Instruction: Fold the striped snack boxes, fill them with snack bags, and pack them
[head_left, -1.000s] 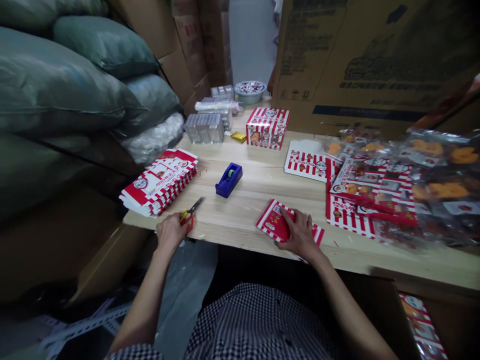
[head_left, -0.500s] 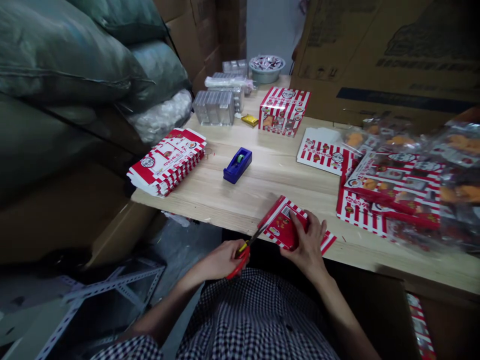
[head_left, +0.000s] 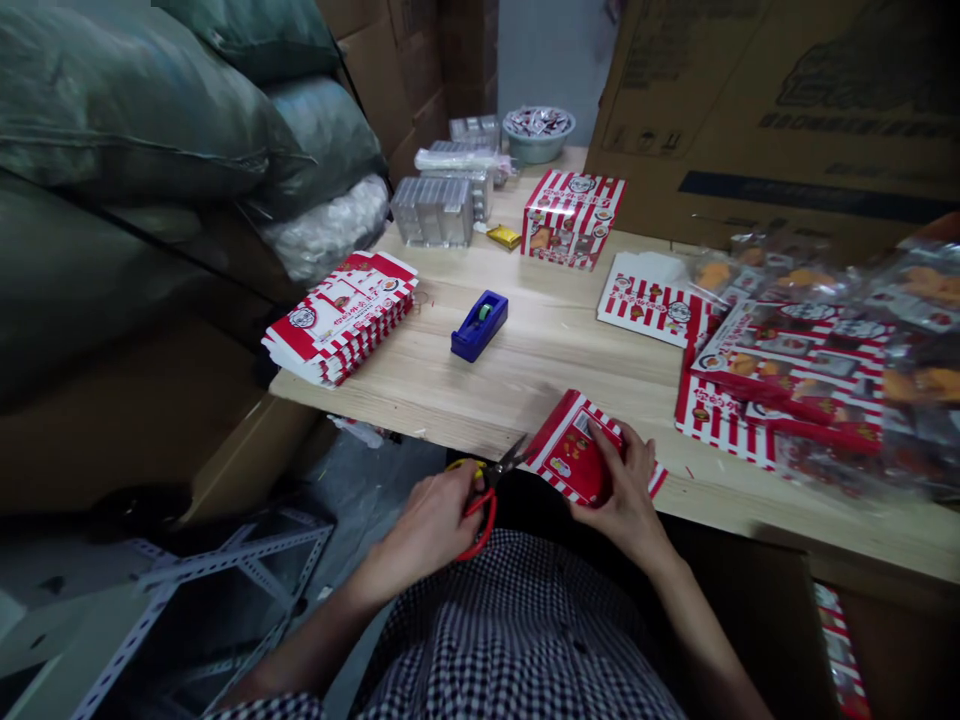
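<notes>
My left hand (head_left: 442, 512) is closed round the handles of a pair of scissors (head_left: 504, 466), one handle yellow and one red. The blades are parted, with their tips by the left edge of a red-and-white printed carton (head_left: 568, 460). Whether the blades touch the carton I cannot tell. That carton lies at the table's front edge, gripped by my right hand (head_left: 624, 485), whose fingers spread over its top while the thumb is at the near side. A blue tape dispenser (head_left: 478, 326) stands beyond the scissors.
A stack of striped cartons (head_left: 341, 315) lies at the table's left. Behind stand a folded-up striped box (head_left: 574, 220), clear plastic cases (head_left: 433, 212), a yellow packet (head_left: 504, 237) and a tub of sachets (head_left: 538, 150). Bagged packs (head_left: 795, 370) crowd the right side of the wooden table (head_left: 525, 375).
The scissors have opened, and their blades have drawn back slightly from the carton's left edge. My right hand still keeps hold of the carton. The view has shifted a little.
</notes>
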